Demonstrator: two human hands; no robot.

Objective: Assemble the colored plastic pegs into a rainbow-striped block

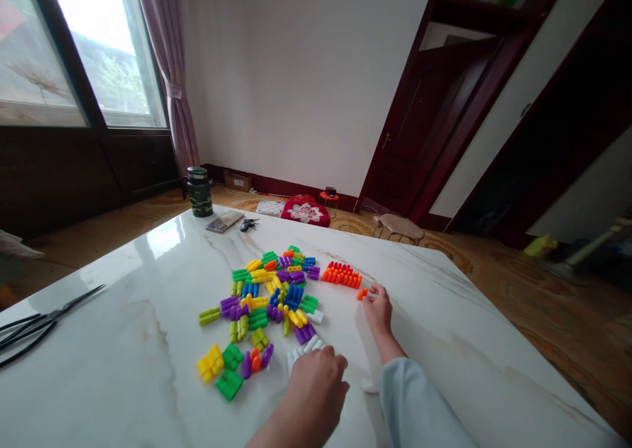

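Observation:
My right hand pinches a small orange toy building block at the tabletop. Just beyond it lies a tight group of red and orange blocks, set side by side. My left hand is lower, with curled fingers; what they hold, if anything, is hidden. White blocks lie right at its far side, partly covered by it. A loose pile of purple, yellow, green and blue blocks spreads left of my right hand. Nearer me are a yellow block and a green block.
The white marble-patterned table carries black-handled scissors at the left. A camouflage flask, a phone and keys are at the far edge. Beyond stand a stool and a red cushion.

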